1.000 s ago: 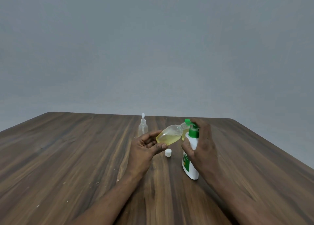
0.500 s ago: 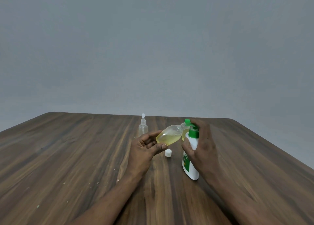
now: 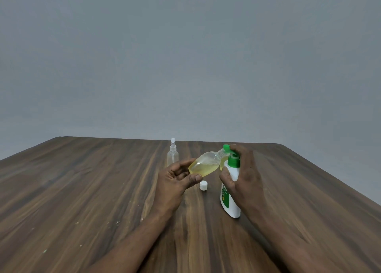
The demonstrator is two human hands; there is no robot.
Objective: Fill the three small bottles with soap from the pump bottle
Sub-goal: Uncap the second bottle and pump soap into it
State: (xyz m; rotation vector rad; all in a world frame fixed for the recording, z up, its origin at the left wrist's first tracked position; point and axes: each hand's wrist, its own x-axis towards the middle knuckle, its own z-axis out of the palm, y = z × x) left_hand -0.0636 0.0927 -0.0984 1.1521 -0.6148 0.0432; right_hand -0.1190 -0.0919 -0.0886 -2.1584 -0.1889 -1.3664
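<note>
The dark wood-grain tabletop (image 3: 82,190) is carrying the upright white plastic pump bottle with green pump head (image 3: 232,202). The right hand (image 3: 245,178) is curling its fingers round the neck and over the pump. The left hand (image 3: 175,182) is gripping the small clear bottle of yellow soap (image 3: 204,165), tilting its mouth to the nozzle. A clear spray bottle (image 3: 172,155) is standing behind them, and a small white cap (image 3: 203,185) is lying between the hands.

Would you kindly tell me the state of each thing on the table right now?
Pump bottle: upright on the table.
Small bottle: uncapped, tilted, partly filled with yellow soap.
White cap: off, lying on the table.
Spray bottle: upright, top on, looks empty.
Left hand: holds the small bottle.
Right hand: grips the pump bottle.
</note>
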